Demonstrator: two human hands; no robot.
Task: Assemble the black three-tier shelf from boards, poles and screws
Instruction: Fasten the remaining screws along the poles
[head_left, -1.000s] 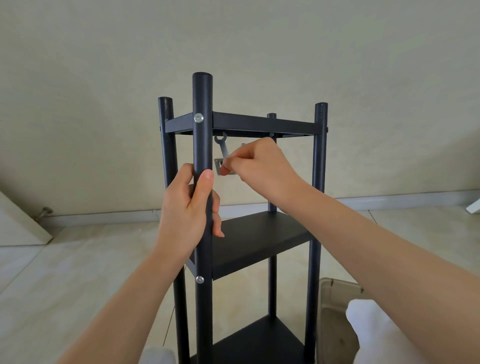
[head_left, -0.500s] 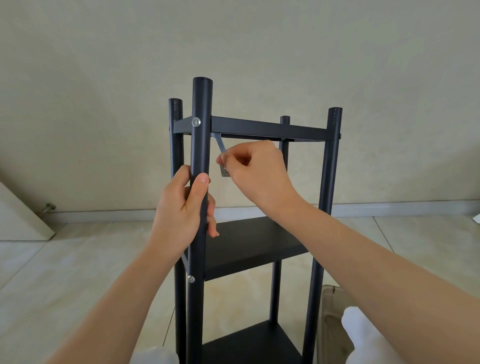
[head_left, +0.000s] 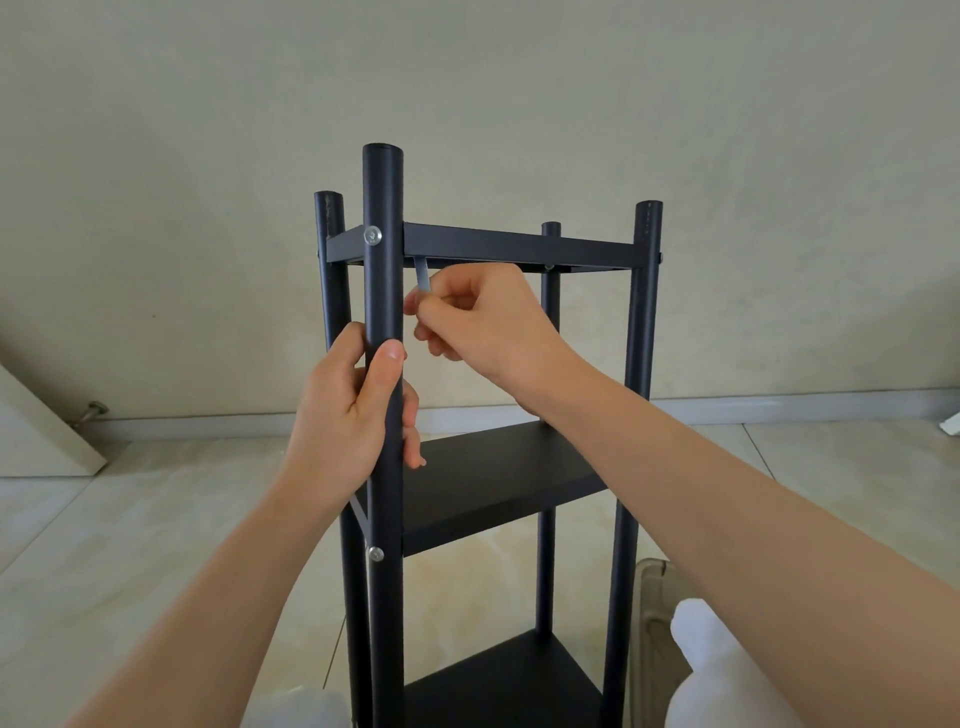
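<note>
Shelf (head_left: 498, 483), matte black, stands upright on glossy beige floor tiles (head_left: 104, 545) before a plain wall, its three flat boards fixed between four round poles. The left hand (head_left: 353, 415) wraps the near left pole (head_left: 383, 291), thumb up its front, fingers curled behind. The right hand (head_left: 478, 322) pinches a thin flat metal wrench (head_left: 423, 275) reaching up under the top board (head_left: 519, 244). Silver round-headed screws (head_left: 372, 236) dot the near pole.

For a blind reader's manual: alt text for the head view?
A left hand grips the front black metal pole of a black three-tier shelf, while the right hand pinches a small flat silver wrench under the top board.
</note>
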